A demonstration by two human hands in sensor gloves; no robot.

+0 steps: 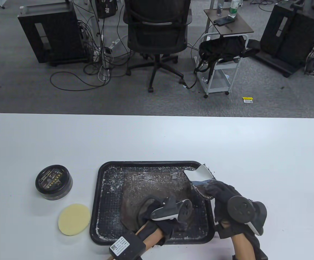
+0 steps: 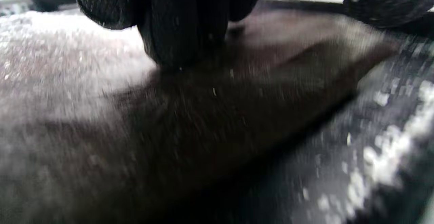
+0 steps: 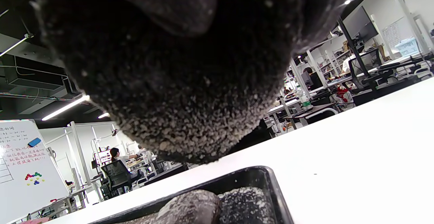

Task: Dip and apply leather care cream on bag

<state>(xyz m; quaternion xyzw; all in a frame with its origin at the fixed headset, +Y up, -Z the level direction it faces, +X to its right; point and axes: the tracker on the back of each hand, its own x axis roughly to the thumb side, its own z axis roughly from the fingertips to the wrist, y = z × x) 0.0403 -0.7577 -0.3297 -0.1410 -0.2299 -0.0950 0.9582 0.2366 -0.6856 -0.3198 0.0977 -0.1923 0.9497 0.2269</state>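
A dark brown leather bag (image 1: 157, 189), smeared with white cream, lies flat in a black tray (image 1: 102, 195). My left hand (image 1: 148, 210) rests on the bag's near part, fingers (image 2: 183, 31) pressing on the leather (image 2: 203, 125). My right hand (image 1: 213, 191) grips the bag's far right corner by the zipper and lifts it, showing the white lining (image 1: 200, 173). The cream tin (image 1: 54, 182), lid on, stands left of the tray. A round yellow sponge pad (image 1: 74, 218) lies in front of it, untouched. In the right wrist view the glove (image 3: 183, 81) fills most of the frame.
The tray's rim (image 3: 237, 176) and a fold of the bag (image 3: 190, 207) show under my right hand. White crumbs of cream dot the tray floor (image 2: 390, 156). The white table (image 1: 157, 135) stretches beyond the tray; an office chair (image 1: 157, 35) stands behind it.
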